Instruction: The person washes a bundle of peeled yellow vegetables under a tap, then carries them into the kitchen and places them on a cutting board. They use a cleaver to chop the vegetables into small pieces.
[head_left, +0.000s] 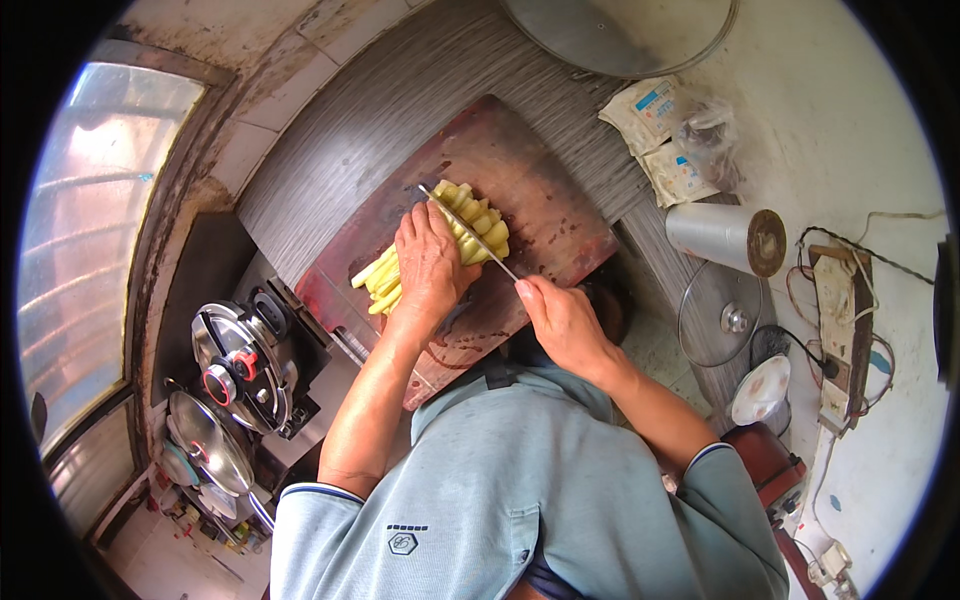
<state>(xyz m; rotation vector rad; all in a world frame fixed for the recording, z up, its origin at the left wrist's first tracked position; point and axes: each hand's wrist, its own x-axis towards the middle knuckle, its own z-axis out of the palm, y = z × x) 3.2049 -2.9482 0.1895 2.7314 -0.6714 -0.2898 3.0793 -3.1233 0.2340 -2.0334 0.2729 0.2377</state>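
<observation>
My left hand (427, 262) presses down on a bundle of pale yellow-green vegetable strips (380, 279), its fingertips close beside the blade. My right hand (559, 322) grips a knife (474, 234), whose handle is hidden in the fist. Seen almost edge-on, the blade crosses the vegetable between the long strips and a heap of short cut pieces (487, 225). All of this lies on a worn, reddish-brown cutting board (540, 176) marked with wet spots.
A pressure cooker (244, 367) and a lidded pan (210, 442) stand at the left by the window. Along the right wall are a metal cylinder (709, 232), a glass lid (720, 315), paper packets (664, 142) and a power strip (836, 337). A larger glass lid (622, 37) lies at the far edge.
</observation>
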